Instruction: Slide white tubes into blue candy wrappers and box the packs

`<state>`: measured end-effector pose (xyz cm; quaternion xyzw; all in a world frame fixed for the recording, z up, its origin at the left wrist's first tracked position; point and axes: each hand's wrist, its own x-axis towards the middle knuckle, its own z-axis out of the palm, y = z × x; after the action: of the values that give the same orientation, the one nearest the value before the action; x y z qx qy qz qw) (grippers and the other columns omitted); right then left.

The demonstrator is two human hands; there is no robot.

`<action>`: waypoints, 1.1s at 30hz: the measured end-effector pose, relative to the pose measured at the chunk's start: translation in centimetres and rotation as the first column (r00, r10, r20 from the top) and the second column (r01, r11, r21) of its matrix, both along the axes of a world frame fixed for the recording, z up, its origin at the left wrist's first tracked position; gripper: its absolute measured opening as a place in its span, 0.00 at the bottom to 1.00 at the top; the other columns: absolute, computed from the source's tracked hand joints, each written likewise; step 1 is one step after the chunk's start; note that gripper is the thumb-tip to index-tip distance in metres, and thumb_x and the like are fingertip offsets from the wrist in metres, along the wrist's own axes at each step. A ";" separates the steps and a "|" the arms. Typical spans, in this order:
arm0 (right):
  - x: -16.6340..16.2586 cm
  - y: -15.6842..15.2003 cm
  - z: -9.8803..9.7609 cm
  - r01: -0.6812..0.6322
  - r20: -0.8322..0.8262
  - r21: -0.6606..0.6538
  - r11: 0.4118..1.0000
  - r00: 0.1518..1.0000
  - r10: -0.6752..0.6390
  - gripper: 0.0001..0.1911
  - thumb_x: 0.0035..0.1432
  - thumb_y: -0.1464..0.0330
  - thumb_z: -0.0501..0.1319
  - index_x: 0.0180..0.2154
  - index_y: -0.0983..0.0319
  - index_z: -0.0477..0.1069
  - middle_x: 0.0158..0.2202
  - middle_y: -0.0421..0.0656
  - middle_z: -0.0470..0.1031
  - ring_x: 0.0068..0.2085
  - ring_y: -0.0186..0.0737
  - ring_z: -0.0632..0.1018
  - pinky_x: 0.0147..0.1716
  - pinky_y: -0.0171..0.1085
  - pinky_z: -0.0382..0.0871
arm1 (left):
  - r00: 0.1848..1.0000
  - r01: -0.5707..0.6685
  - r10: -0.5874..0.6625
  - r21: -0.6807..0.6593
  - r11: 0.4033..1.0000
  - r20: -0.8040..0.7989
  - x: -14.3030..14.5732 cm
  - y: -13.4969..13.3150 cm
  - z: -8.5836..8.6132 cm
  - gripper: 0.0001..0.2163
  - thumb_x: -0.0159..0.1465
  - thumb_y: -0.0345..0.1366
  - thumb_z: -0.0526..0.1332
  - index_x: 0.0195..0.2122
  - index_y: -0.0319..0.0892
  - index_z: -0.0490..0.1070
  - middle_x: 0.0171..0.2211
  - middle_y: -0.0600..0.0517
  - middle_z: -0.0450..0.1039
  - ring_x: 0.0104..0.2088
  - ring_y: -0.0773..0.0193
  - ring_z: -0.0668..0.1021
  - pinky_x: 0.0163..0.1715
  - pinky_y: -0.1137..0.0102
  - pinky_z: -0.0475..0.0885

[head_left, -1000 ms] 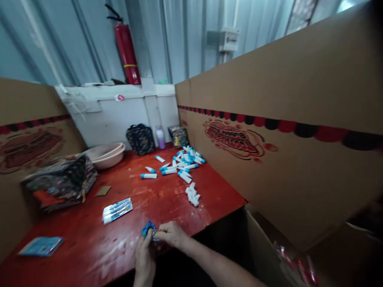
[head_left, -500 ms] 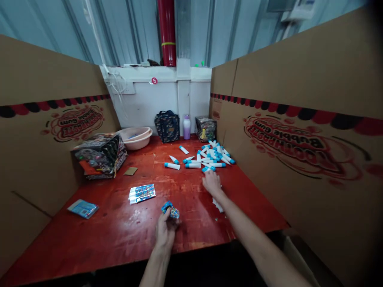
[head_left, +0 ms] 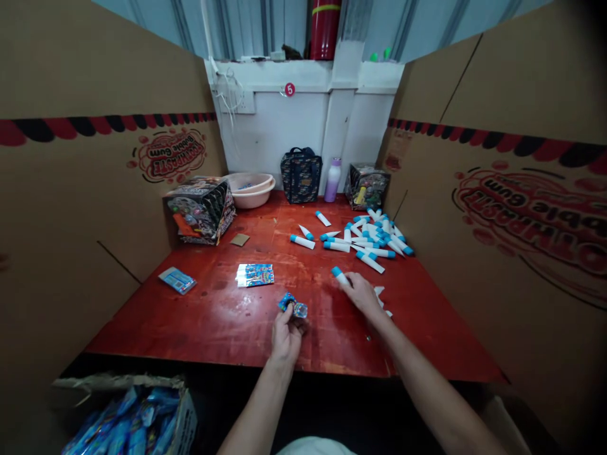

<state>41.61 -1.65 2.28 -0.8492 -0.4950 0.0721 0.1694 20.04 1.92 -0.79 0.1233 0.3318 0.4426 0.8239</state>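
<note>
My left hand (head_left: 287,335) is closed on a shiny blue printed wrapper (head_left: 294,306), held above the front of the red table (head_left: 213,328). In my right hand (head_left: 364,294) is a white tube with a blue cap (head_left: 339,275), the cap pointing away to the left. Behind my right hand lies a loose pile of similar white tubes (head_left: 367,237) with blue caps. Left of the wrapper, several flat printed wrappers (head_left: 256,275) lie fanned together. Small white pieces (head_left: 379,294), partly hidden, rest beside my right wrist.
Cardboard walls (head_left: 531,95) close in both sides. A display box (head_left: 202,208), pink basins (head_left: 253,197), a dark bag (head_left: 301,177), a purple bottle (head_left: 333,180) and another box (head_left: 367,186) line the back. A carton (head_left: 187,417) of blue packets stands below the front left edge.
My right hand has come away from the pile toward me with a tube in its fingers. My left hand still holds the wrapper. The view has tilted down and turned left.
</note>
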 end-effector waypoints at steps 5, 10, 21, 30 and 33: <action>-6.3 -5.0 0.5 -0.211 -0.252 0.431 0.877 0.905 0.342 0.14 0.59 0.67 0.54 0.46 0.61 0.68 0.41 0.45 0.72 0.42 0.41 0.73 0.41 0.35 0.65 | 0.999 -0.031 0.031 0.000 1.000 0.044 0.0 -0.4 0.3 0.06 0.55 0.31 0.65 0.32 0.39 0.69 0.24 0.53 0.75 0.21 0.67 0.75 0.23 0.71 0.71; -9.8 -7.7 0.3 -0.325 -0.136 0.482 0.814 0.889 0.436 0.17 0.57 0.72 0.54 0.49 0.59 0.67 0.42 0.45 0.70 0.43 0.41 0.73 0.43 0.37 0.67 | 0.997 -0.049 0.050 -0.015 0.999 0.067 -0.1 -1.3 0.2 0.07 0.52 0.31 0.67 0.29 0.38 0.69 0.23 0.53 0.75 0.22 0.67 0.75 0.24 0.71 0.71; -11.3 -9.2 -0.3 -0.341 0.217 0.511 0.789 0.940 0.265 0.19 0.58 0.75 0.54 0.51 0.61 0.67 0.41 0.48 0.67 0.42 0.45 0.70 0.42 0.42 0.68 | 0.996 -0.090 0.088 0.192 0.977 0.019 -0.9 -3.7 1.5 0.12 0.50 0.37 0.69 0.32 0.39 0.69 0.24 0.54 0.75 0.21 0.66 0.74 0.22 0.71 0.69; -13.0 -9.4 -1.1 -0.286 0.110 0.579 0.764 0.955 0.274 0.21 0.57 0.75 0.53 0.53 0.61 0.66 0.41 0.47 0.67 0.42 0.44 0.70 0.43 0.41 0.68 | 0.998 -0.034 0.019 0.250 0.968 0.063 0.1 -5.8 2.7 0.11 0.54 0.38 0.66 0.35 0.37 0.73 0.32 0.48 0.77 0.33 0.64 0.77 0.37 0.70 0.70; -13.5 -9.2 -1.4 -0.239 0.046 0.614 0.752 0.962 0.268 0.21 0.57 0.76 0.53 0.52 0.61 0.66 0.43 0.48 0.67 0.45 0.44 0.70 0.45 0.42 0.69 | 0.996 -0.060 0.041 0.233 0.971 0.083 0.7 -6.7 2.7 0.12 0.55 0.41 0.66 0.33 0.37 0.74 0.31 0.48 0.77 0.34 0.63 0.77 0.40 0.69 0.69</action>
<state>28.10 -10.89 0.84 -0.6709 -0.5978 -0.0515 0.4357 20.72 -4.78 1.88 0.1943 0.2478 0.5042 0.8041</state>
